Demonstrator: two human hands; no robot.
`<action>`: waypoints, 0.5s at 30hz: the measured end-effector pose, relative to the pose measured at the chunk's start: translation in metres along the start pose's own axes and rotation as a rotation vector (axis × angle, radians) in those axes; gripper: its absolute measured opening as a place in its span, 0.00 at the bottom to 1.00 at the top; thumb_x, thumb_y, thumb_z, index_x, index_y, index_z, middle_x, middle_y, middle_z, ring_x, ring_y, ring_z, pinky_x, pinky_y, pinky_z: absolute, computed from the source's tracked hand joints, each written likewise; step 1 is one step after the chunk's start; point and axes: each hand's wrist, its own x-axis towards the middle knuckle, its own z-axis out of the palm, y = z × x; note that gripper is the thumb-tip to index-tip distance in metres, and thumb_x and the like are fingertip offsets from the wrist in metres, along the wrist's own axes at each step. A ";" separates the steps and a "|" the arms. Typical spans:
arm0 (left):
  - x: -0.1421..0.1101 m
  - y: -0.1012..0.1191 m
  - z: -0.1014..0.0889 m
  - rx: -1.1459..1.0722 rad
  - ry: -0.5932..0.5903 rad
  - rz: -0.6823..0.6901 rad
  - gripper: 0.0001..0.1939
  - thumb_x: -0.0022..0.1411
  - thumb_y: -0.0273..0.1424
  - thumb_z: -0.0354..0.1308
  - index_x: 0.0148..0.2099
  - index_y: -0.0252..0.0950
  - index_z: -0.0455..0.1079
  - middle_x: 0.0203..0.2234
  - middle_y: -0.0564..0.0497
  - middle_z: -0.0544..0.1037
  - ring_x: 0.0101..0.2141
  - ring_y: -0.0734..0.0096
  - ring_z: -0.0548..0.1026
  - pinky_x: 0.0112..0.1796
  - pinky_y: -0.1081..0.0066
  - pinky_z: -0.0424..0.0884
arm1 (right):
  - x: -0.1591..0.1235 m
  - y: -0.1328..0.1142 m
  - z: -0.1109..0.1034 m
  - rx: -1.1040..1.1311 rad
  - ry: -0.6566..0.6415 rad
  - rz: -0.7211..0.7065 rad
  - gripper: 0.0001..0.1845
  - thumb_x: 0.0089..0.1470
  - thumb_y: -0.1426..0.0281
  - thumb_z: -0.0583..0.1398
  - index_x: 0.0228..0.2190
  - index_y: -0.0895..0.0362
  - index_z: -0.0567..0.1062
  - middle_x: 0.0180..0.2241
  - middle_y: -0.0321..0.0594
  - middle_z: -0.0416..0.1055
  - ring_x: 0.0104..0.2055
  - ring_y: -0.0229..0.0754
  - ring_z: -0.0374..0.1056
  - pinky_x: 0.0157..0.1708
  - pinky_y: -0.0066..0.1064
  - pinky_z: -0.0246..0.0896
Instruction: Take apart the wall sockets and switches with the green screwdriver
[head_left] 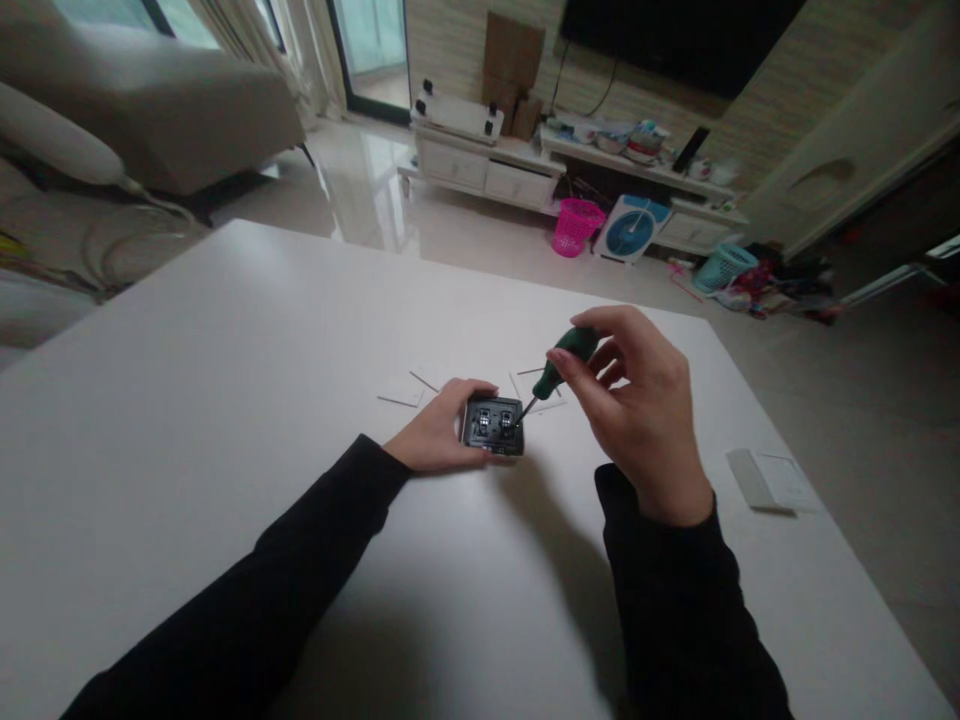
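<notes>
My left hand grips a small wall switch by its left side, thumb and fingers on opposite edges. Its black inner face, with two small mechanisms, points up. A screwdriver with a green handle is pinched between the thumb and fingers of my right hand. The shaft slants down to the left, and its tip meets the right-hand mechanism. Whether the tip sits in a screw is too small to tell. Thin white plates lie behind the switch, partly hidden by my hands.
The white table spreads around both hands. A white plate or box-like piece lies near its right edge. Beyond stand a pink basket, a blue and white fan and a low white cabinet.
</notes>
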 end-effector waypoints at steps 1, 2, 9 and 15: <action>0.000 0.001 0.000 0.003 0.006 0.002 0.42 0.47 0.37 0.77 0.62 0.42 0.66 0.57 0.42 0.72 0.57 0.47 0.73 0.61 0.45 0.69 | 0.000 -0.001 0.000 -0.007 0.001 0.010 0.11 0.61 0.66 0.66 0.45 0.54 0.77 0.39 0.38 0.76 0.29 0.37 0.69 0.29 0.30 0.69; 0.000 0.002 0.001 0.003 0.011 0.005 0.42 0.47 0.38 0.77 0.62 0.42 0.66 0.57 0.42 0.72 0.57 0.47 0.74 0.61 0.46 0.69 | 0.000 -0.003 0.000 -0.011 -0.002 0.016 0.10 0.61 0.67 0.65 0.45 0.54 0.77 0.40 0.39 0.77 0.30 0.38 0.70 0.28 0.30 0.69; 0.002 0.005 0.001 0.008 0.006 0.007 0.41 0.47 0.35 0.77 0.62 0.41 0.66 0.54 0.42 0.75 0.54 0.49 0.76 0.57 0.48 0.72 | 0.001 -0.011 -0.006 -0.037 -0.055 -0.006 0.12 0.63 0.73 0.61 0.48 0.54 0.77 0.42 0.40 0.75 0.32 0.38 0.72 0.29 0.30 0.68; 0.002 0.005 0.004 -0.029 0.030 0.048 0.39 0.47 0.37 0.78 0.59 0.40 0.68 0.51 0.42 0.78 0.50 0.51 0.79 0.53 0.50 0.75 | 0.000 -0.014 -0.012 -0.002 -0.048 0.010 0.06 0.61 0.70 0.65 0.40 0.54 0.74 0.39 0.38 0.71 0.30 0.37 0.68 0.29 0.31 0.66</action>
